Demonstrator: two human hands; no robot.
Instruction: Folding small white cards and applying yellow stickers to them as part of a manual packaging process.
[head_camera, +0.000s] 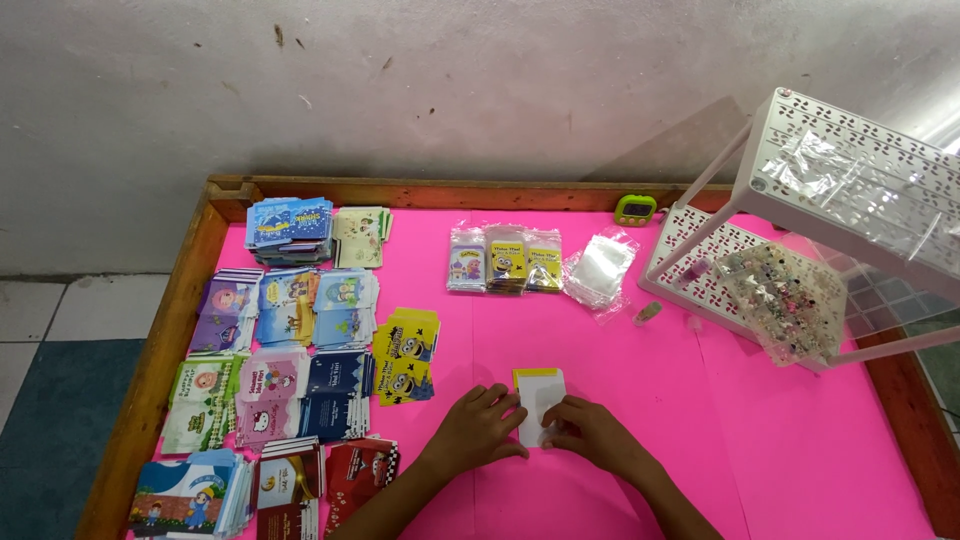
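Note:
Both of my hands rest on the pink table top (780, 450) around a small white and yellow envelope (538, 392). My left hand (478, 428) lies flat on the envelope's left lower edge, fingers together. My right hand (590, 430) pinches its lower right part. The envelope's upper end, with a yellow strip, shows between the two hands. A fanned stack of yellow cartoon envelopes (406, 355) lies just left of my left hand.
Several stacks of printed envelopes (270, 350) cover the table's left side. Three bagged packs (505, 260) and clear plastic sleeves (600, 268) lie at the back. A green timer (635, 209) stands by the wooden rim (170, 320). A white perforated rack (850, 175) with a bag of small trinkets (785, 300) stands right.

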